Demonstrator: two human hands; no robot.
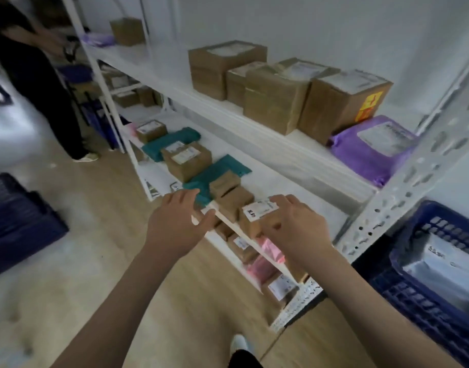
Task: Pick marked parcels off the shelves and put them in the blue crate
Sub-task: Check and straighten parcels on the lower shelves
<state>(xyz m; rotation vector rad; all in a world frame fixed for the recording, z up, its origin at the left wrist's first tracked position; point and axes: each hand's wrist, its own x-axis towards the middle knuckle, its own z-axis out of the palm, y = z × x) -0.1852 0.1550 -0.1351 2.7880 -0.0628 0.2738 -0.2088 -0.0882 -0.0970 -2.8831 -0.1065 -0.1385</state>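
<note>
- Brown cardboard, a small labelled box (pixel 257 217), sits at the front edge of the middle shelf (pixel 302 187), at the centre of the view; the right hand (pixel 294 227) is clamped on it, fingers over the far side and thumb on the near face.
- The left hand (pixel 176 216) rests on the shelf's front rail, fingers straight over a teal mailer (pixel 198 191), holding nothing.
- The blue crate (pixel 437 264), at four o'clock behind the slotted upright (pixel 403 192), already holds a grey poly bag (pixel 445 264); a second dark crate (pixel 18 221) stands on the floor at nine o'clock.
- Risk: the box is wedged against two smaller cartons (pixel 228 192); dragging it out sideways could knock them off the rail onto the floor.
- Risk: swinging towards four o'clock, the box could clip the upright and slip from a one-handed grip.
- Writing: the white label has black marks at its left end, too blurred to read. An orange sticker (pixel 368 106) on a top-shelf carton at one o'clock is equally illegible.
</note>
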